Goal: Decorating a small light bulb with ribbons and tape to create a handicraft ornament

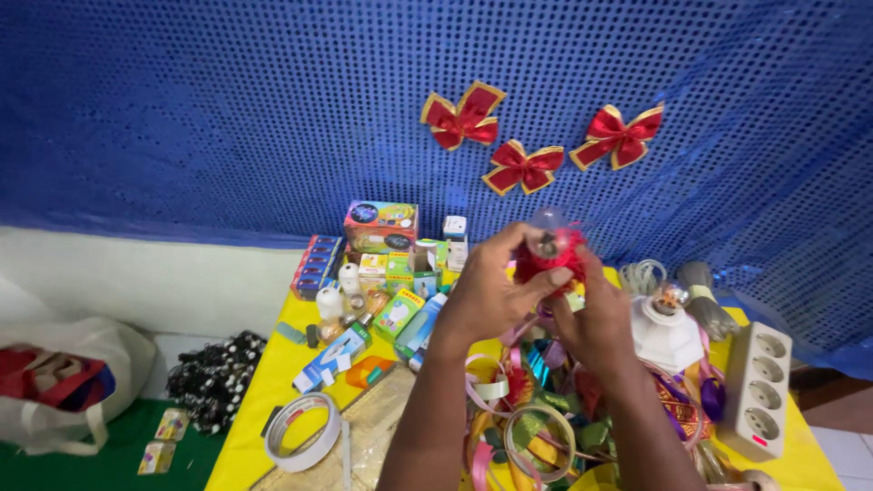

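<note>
Your left hand and your right hand are raised together above the yellow table, close to the middle of the view. Between them you hold a small clear round bulb with soft red ribbon bunched around its bottom. Your left fingers are curled and pinch the red ribbon from the 9 o'clock side. Your right hand closes on it from the 4 o'clock side, with the thumb pressed up against the ribbon.

Below your hands, at 6 o'clock, lies a messy heap of shiny ribbon curls in pink, gold, green and blue. At 8 o'clock from your hands a flat white roll of tape lies on the table. At 10 o'clock stand many small cardboard boxes, square and bright. At 3 o'clock sits a white lamp socket with another clear bulb on top, and past it a long white power strip with round holes.

High up, at 12 to 1 o'clock, three red bows with gold edges are pinned on a blue sparkly cloth full of tiny shiny dots. Far off at 9 o'clock a white cloth bag slumps on the green floor.
</note>
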